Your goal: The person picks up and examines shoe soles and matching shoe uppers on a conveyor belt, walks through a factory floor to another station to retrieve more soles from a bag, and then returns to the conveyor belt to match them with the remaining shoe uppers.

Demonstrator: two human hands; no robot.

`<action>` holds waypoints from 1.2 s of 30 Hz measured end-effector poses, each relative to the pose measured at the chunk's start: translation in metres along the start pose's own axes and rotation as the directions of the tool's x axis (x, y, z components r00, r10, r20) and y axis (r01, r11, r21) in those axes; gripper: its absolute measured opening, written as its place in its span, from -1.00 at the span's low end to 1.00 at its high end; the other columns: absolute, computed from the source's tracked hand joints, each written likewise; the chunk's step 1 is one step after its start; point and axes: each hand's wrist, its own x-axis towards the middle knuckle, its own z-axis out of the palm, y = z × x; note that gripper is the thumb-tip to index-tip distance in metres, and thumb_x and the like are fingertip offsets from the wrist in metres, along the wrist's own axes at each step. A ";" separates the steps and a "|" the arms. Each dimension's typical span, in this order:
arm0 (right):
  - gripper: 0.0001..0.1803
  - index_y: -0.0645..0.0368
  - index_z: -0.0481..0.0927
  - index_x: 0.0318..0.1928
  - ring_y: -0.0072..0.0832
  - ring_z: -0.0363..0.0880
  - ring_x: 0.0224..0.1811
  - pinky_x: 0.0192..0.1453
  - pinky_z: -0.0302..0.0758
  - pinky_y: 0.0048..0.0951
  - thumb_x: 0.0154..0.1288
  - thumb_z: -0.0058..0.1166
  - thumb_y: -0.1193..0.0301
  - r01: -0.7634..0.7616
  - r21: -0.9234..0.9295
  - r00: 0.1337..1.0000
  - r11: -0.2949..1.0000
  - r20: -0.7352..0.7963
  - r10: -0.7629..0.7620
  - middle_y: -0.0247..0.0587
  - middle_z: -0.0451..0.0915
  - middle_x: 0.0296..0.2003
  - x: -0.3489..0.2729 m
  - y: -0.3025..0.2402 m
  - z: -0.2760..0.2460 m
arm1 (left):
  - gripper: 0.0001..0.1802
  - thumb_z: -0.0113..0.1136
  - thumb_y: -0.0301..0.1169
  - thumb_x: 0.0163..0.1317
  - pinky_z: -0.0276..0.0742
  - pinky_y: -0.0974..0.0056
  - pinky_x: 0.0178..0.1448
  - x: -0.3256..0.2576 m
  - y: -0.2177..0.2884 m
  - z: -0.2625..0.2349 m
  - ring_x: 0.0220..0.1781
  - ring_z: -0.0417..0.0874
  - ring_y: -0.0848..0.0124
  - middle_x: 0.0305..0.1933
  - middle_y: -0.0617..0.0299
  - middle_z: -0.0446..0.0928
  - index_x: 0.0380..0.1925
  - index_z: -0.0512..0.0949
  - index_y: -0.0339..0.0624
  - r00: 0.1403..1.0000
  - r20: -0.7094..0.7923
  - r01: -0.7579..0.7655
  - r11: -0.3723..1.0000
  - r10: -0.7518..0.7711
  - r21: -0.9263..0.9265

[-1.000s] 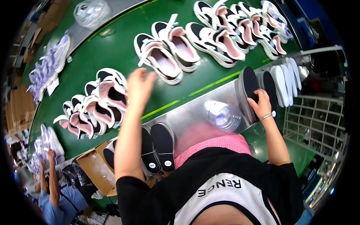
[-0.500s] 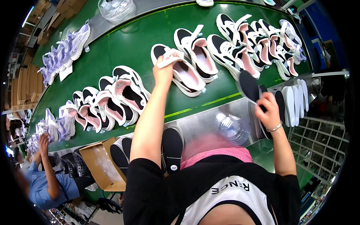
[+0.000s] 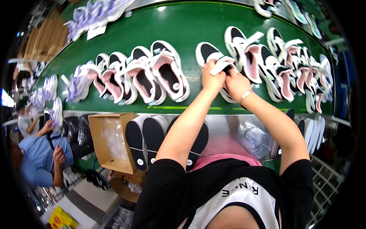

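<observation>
Shoe in hand: a white sneaker [image 3: 213, 65] with a black insole lies on the green conveyor surface [image 3: 183, 26], just beyond both hands.
Long axis: it runs from far-left toe to near-right heel, the heel hidden under the hands.
Left hand [image 3: 212, 79]: closed, pinching the shoe's white strap [image 3: 222, 65].
Right hand [image 3: 237, 84]: closed on the shoe's near side, touching the left hand.
Nearer hand: both are on it; neither leads.
Right neighbour: a pink-lined sneaker [image 3: 246, 53] lies just beside it.
Left neighbour: another pink-lined pair [image 3: 167, 72] stands apart, bare belt between.
Near edge: a metal ledge [image 3: 225, 122] with black insoles [image 3: 146, 139].
</observation>
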 end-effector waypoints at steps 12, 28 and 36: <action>-0.85 0.15 0.54 -0.48 -0.31 0.50 -0.33 -0.32 0.45 -0.34 -0.06 -0.05 0.37 0.068 -0.127 0.987 0.990 0.155 -0.048 -0.15 0.50 -0.43 -0.028 0.002 -0.043 | -0.69 -0.03 -0.54 -0.22 0.38 0.10 -0.16 -0.005 0.001 -0.012 -0.27 0.47 -0.02 -0.37 -0.12 0.46 -0.35 0.40 -0.34 0.997 0.011 0.071 0.996 -0.071 0.047; -0.73 0.20 0.54 -0.23 -0.31 0.49 -0.14 -0.07 0.39 -0.38 0.01 -0.07 0.45 -0.008 -0.026 0.872 1.000 0.489 0.020 -0.03 0.52 -0.24 0.030 -0.010 -0.013 | -0.61 0.09 -0.48 -0.24 0.37 0.17 -0.13 -0.004 -0.020 -0.011 -0.22 0.47 0.06 -0.30 -0.11 0.43 -0.30 0.38 -0.37 0.983 0.147 0.111 0.994 -0.109 -0.005; -0.69 0.04 0.48 -0.17 -0.41 0.42 -0.08 -0.01 0.31 -0.52 0.00 -0.04 0.34 -0.015 -0.028 0.898 0.999 0.440 0.026 -0.22 0.47 -0.13 0.027 -0.013 -0.030 | -0.57 0.05 -0.44 -0.22 0.36 0.21 -0.08 -0.009 -0.006 -0.014 -0.17 0.47 0.07 -0.23 -0.10 0.42 -0.23 0.37 -0.35 0.987 0.142 0.064 0.991 -0.080 0.118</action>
